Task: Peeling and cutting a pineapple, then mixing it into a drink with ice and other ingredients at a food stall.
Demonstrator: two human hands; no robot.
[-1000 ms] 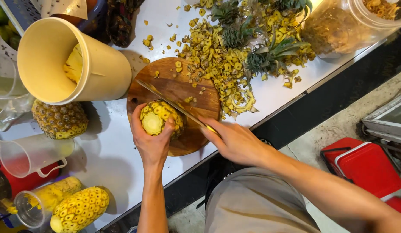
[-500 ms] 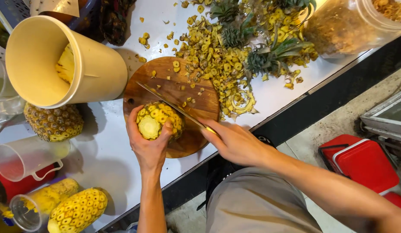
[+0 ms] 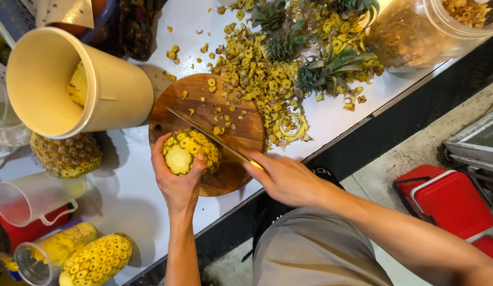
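My left hand (image 3: 177, 182) grips a peeled pineapple (image 3: 189, 151) lying on its side on a round wooden cutting board (image 3: 233, 114), its cut end facing me. My right hand (image 3: 286, 177) holds a long knife (image 3: 204, 131) by the handle. The blade lies across the top of the pineapple, pointing away to the upper left. Bits of peel are scattered over the board.
A cream bucket (image 3: 71, 85) with pineapple inside lies left of the board. An unpeeled pineapple (image 3: 65, 154), a clear jug (image 3: 32, 197) and a peeled pineapple (image 3: 95, 260) sit at the left. A heap of peel and crowns (image 3: 294, 58) lies behind the board. A red box (image 3: 447, 198) stands on the floor.
The view has shifted slightly. The knife blade stays on the pineapple and both hands keep their grip; the pineapple has barely moved.
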